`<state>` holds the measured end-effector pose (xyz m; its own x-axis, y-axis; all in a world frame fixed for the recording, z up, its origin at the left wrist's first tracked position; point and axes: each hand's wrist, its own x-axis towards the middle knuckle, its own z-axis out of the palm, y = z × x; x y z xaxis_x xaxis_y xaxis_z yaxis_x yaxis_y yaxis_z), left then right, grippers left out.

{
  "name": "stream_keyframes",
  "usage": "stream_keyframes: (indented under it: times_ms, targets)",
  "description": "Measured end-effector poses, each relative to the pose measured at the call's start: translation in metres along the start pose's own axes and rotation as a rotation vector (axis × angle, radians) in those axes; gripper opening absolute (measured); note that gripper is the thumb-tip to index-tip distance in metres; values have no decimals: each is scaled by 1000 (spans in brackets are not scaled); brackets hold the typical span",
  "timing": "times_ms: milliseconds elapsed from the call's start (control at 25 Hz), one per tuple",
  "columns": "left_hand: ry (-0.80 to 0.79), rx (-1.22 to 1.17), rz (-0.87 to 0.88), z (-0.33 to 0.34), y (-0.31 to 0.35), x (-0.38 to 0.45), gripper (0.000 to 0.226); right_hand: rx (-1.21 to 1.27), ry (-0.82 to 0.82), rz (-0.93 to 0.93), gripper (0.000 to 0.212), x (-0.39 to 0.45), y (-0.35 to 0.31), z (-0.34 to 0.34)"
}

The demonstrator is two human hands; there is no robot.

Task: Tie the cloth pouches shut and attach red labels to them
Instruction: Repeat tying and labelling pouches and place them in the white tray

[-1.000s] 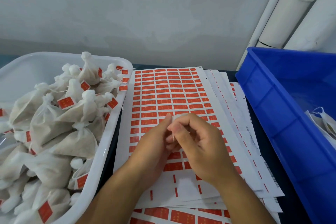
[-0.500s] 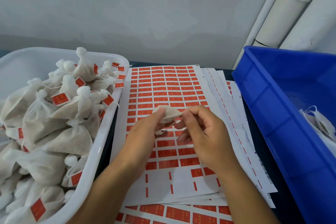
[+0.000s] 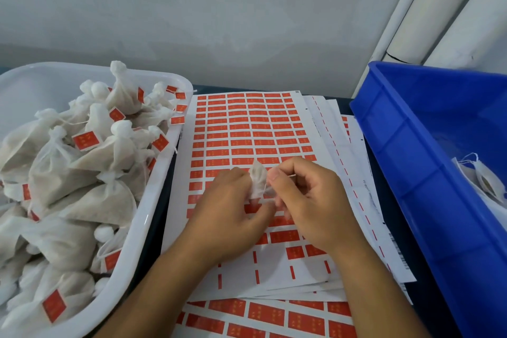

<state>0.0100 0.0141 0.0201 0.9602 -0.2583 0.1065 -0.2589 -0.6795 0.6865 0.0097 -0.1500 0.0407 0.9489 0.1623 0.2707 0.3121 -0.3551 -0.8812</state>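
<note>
White cloth, a small gathered pouch [image 3: 258,178], stands pinched between the two hands above the sheet of red rectangular labels [image 3: 247,129], roughly at the middle of the table. The left hand [image 3: 227,211] curls its fingers round the pouch's lower part from the left side, so the body of the pouch is mostly hidden and only the bunched neck shows, pointing up and slightly away from the person. That long axis, bottom to neck, runs nearly upright with a small lean to the left.

Just right of the neck, the right hand [image 3: 307,200] has thumb and forefinger closed on a thin white drawstring [image 3: 285,176] that leads sideways off the pouch towards the right. The other fingers of that hand are loosely curled and hold nothing that I can make out.

The string runs crosswise to the neck, so the tightening pull, by my judgement, goes rightward while the left hand anchors the pouch. The right hand is also nearer to the blue plastic crate [image 3: 428,162], where loose untied pouches [image 3: 482,178] lie; the white plastic tub [image 3: 129,263] of finished, labelled pouches [image 3: 82,162] lies on the left hand's side.
</note>
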Motion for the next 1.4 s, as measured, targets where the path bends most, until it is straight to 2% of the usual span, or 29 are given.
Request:
stream_keyframes:
  times_ms: [200, 280, 440, 640, 880, 1040, 1160, 1280, 1400]
  targets:
    - [12, 82, 76, 5, 1, -3, 42, -47, -149, -46, 15, 0, 0, -3]
    - [-25, 6, 101, 4, 3, -4, 50, -52, -159, -21, 13, 0, 2, -5]
    - [-39, -258, 87, 2, 8, -4, 46, -44, -91, 0, 14, 0, 4, -8]
    - [-36, -355, 46, 0, 14, -4, 56, -8, -138, 41, 27, 0, 5, -9]
    - [-36, -489, -134, -7, 9, 1, 57, 29, -134, 27, 18, 1, 5, -9]
    - [-31, -558, -272, -12, 13, -1, 54, -85, -173, -70, 13, -1, 5, -8]
    - [13, -582, -337, -15, 13, -1, 52, -188, -155, -141, 17, -1, 6, -7]
    - [76, -633, -383, -16, 11, 0, 41, -251, -121, -180, 22, -1, 9, -6]
    - [100, -665, -388, -16, 10, 0, 45, -309, -127, -218, 30, -2, 10, -3]
